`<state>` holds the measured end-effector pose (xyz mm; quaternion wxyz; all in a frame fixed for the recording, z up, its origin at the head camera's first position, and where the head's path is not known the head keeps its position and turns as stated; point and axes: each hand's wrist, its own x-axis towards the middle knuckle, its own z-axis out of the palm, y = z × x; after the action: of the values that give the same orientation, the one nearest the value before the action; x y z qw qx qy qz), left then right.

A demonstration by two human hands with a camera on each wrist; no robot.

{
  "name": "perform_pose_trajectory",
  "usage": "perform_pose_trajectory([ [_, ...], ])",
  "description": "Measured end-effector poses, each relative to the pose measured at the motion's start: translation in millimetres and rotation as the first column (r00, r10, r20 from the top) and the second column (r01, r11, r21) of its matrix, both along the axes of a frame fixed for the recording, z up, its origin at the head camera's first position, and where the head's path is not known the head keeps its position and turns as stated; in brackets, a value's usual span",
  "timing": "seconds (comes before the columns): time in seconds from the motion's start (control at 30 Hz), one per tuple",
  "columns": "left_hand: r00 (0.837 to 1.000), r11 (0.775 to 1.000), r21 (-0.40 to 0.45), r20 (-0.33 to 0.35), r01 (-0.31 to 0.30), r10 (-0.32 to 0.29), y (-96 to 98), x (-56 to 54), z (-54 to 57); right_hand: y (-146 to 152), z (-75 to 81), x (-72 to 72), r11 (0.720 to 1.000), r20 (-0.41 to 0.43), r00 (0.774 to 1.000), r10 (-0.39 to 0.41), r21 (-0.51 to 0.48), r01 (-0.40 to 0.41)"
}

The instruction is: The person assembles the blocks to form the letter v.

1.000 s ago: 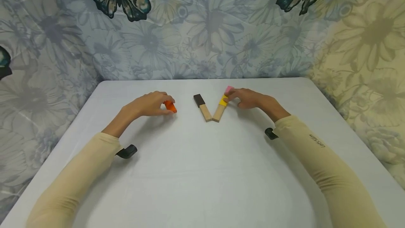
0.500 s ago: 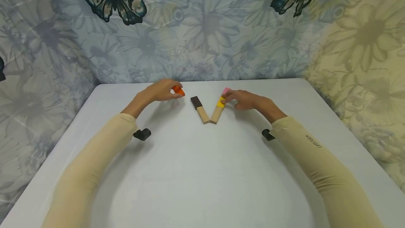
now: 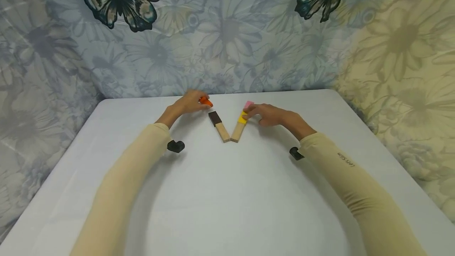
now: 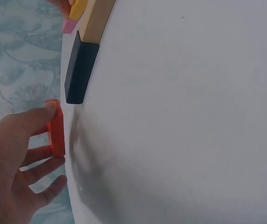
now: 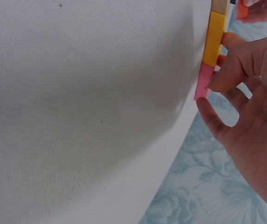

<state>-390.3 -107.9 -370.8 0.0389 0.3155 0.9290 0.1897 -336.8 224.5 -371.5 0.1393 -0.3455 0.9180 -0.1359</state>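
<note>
My left hand (image 3: 192, 102) pinches an orange block (image 4: 57, 133) between thumb and fingers, beyond the far end of a dark block (image 3: 215, 118). That dark block lies end to end with a plain wooden block (image 3: 222, 132). A second row of a wooden block (image 3: 237, 132), a yellow block (image 3: 243, 117) and a pink block (image 3: 249, 103) slants away, forming a V. My right hand (image 3: 266, 113) holds the row around the yellow block; in the right wrist view its fingers also reach the pink block (image 5: 203, 81).
A white table (image 3: 227, 192) lies under both arms. Its far edge meets a wall cloth (image 3: 227, 62) printed with flowers and butterflies, close behind the blocks. A dark wrist camera (image 3: 175, 146) sits under the left sleeve, another camera (image 3: 296, 153) under the right.
My left hand has carried the orange block right and away from me, bringing it close to the dark block's far end. The right hand stays at the yellow block; the head view shifts slightly.
</note>
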Motion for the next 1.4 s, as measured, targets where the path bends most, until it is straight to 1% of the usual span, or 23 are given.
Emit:
perform_pose_trajectory([
  [0.13, 0.999, 1.0, 0.006, 0.048, -0.018, 0.018, -3.9, 0.9, -7.6, -7.0, -2.0, 0.8, 1.0, 0.003, 1.0, 0.008, 0.007, -0.008],
  [0.2, 0.998, 1.0, -0.003, 0.059, -0.029, 0.029, -6.2, 1.8, -9.0, -10.1, -1.6, 0.7, 1.0, 0.008, 1.0, 0.007, 0.013, -0.007],
  [0.27, 0.997, 1.0, -0.007, 0.066, -0.025, 0.025, -7.5, 2.6, -8.9, -11.9, -0.2, 0.8, 1.0, 0.011, 1.0, 0.001, 0.022, -0.001],
  [0.33, 0.997, 1.0, -0.014, 0.082, -0.011, 0.012, -6.8, 3.9, -6.9, -12.4, 2.2, 1.5, 1.0, 0.019, 1.0, -0.012, 0.027, 0.012],
  [0.4, 0.994, 0.999, -0.029, 0.106, 0.016, -0.013, -4.3, 5.9, -4.2, -11.9, 4.3, 2.1, 0.999, 0.023, 1.0, -0.02, 0.032, 0.02],
  [0.47, 0.991, 0.997, -0.059, 0.13, 0.044, -0.036, -1.2, 7.9, -2.3, -10.9, 5.8, 2.2, 0.999, 0.028, 0.999, -0.023, 0.033, 0.022],
  [0.57, 0.989, 0.991, -0.105, 0.129, 0.086, -0.072, 4.6, 11.0, 0.1, -9.0, 6.9, 1.5, 0.999, 0.026, 0.999, -0.019, 0.035, 0.019],
  [0.67, 0.99, 0.987, -0.129, 0.116, 0.101, -0.086, 8.7, 12.9, 0.7, -7.0, 6.6, 0.1, 0.999, 0.021, 1.0, -0.02, 0.04, 0.019],
  [0.77, 0.99, 0.985, -0.146, 0.121, 0.091, -0.073, 10.2, 13.4, 0.1, -6.1, 5.8, -1.3, 0.999, 0.022, 1.0, -0.018, 0.037, 0.017],
  [0.87, 0.988, 0.984, -0.163, 0.148, 0.074, -0.05, 10.8, 13.2, -0.5, -5.7, 5.1, -1.4, 0.999, 0.03, 0.999, -0.018, 0.034, 0.017],
  [1.0, 0.983, 0.982, -0.176, 0.18, 0.065, -0.033, 12.8, 12.8, -1.5, -3.9, 4.3, -0.4, 0.999, 0.033, 0.999, -0.027, 0.037, 0.026],
  [1.3, 0.981, 0.983, -0.18, 0.194, 0.044, -0.009, 12.2, 12.4, -6.8, -3.5, 2.4, -0.1, 0.999, 0.039, 0.999, -0.024, 0.022, 0.023],
  [1.4, 0.981, 0.985, -0.168, 0.193, 0.05, -0.017, 11.9, 12.1, -7.2, -3.5, 1.6, -1.2, 0.999, 0.036, 0.999, -0.029, 0.03, 0.028],
])
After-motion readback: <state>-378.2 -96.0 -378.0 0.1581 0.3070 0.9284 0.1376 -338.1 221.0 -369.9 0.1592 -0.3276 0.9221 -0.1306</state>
